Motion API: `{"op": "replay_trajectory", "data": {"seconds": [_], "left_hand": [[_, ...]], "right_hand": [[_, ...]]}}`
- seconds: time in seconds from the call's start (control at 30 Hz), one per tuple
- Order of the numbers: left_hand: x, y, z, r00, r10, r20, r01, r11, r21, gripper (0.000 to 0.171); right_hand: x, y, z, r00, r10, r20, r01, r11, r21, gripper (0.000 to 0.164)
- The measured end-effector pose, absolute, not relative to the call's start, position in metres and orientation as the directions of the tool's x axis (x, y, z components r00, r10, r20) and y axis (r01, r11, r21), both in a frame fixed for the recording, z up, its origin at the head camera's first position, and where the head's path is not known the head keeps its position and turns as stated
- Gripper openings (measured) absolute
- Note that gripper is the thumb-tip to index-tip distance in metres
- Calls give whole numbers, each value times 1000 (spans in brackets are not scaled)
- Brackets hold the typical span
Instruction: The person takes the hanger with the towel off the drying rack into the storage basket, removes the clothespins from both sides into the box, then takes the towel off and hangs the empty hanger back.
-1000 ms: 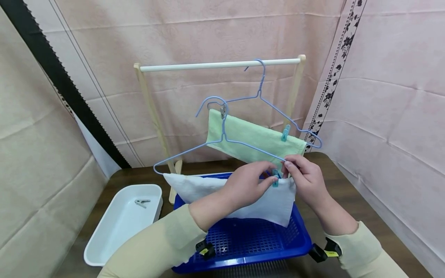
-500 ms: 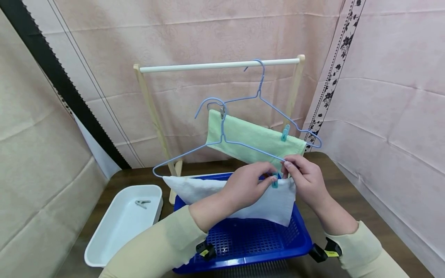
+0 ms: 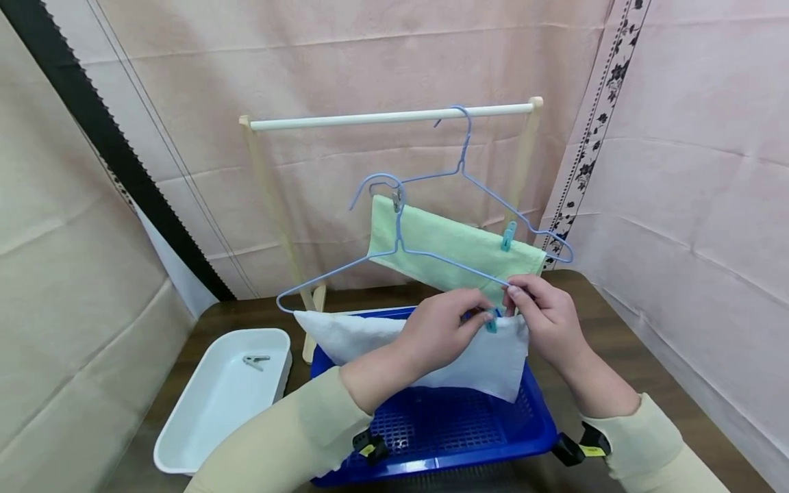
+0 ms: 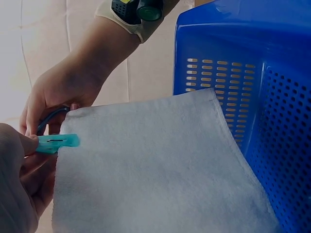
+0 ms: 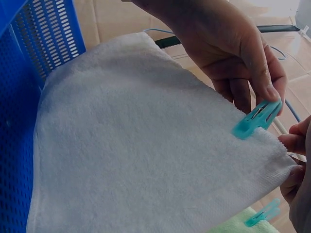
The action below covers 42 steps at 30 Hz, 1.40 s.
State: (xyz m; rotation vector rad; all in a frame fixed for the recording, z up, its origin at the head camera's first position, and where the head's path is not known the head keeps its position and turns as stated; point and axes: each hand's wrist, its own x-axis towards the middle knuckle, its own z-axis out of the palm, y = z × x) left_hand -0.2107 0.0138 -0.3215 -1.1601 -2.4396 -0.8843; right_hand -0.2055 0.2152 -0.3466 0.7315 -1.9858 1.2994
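My left hand (image 3: 431, 332) pinches a teal clothespin (image 3: 491, 326) at the upper edge of a white towel (image 3: 474, 370), near its right corner. The right wrist view shows the clothespin's tip over the towel edge, with thumb and finger on its handles. My right hand (image 3: 548, 318) grips the right end of a blue wire hanger (image 3: 370, 257) and the towel's corner beside it. The towel hangs along the hanger's lower bar, which is mostly hidden by the towel and my left hand. Its lower part hangs over a blue basket (image 3: 444, 465).
Behind, a wooden rack with a white rod (image 3: 351, 121) carries another blue hanger (image 3: 487, 188). A green towel (image 3: 444, 236) hangs from it by a metal clip (image 3: 396, 198) and a teal clothespin (image 3: 508, 235). At left, a white tray (image 3: 197, 418) holds a metal clip (image 3: 255, 361).
Both hands keep nearly the same place and hold on the hanger, white towel and clothespin. The whole head view shifts very slightly right.
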Motion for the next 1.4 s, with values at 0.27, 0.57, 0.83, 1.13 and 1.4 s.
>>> {"op": "replay_trajectory", "data": {"seconds": [0.27, 0.57, 0.83, 1.13, 1.4], "left_hand": [[-212, 13, -325, -633, 566, 528, 774, 446, 449, 9], [-214, 11, -328, -646, 568, 510, 757, 394, 521, 17], [-214, 10, -332, -662, 557, 502, 733, 339, 589, 17], [-217, 9, -336, -671, 534, 515, 710, 261, 654, 16], [-218, 5, -335, -695, 537, 478, 671, 248, 698, 23]], "right_hand": [[-204, 216, -342, -647, -92, 757, -734, 342, -586, 18], [-207, 216, -345, -621, -80, 779, -755, 327, -568, 19], [-208, 218, -344, -623, -69, 779, -752, 329, -572, 18], [-208, 218, -346, -633, -65, 772, -744, 326, -583, 19], [-207, 218, -349, -640, -63, 766, -735, 340, -586, 19]]}}
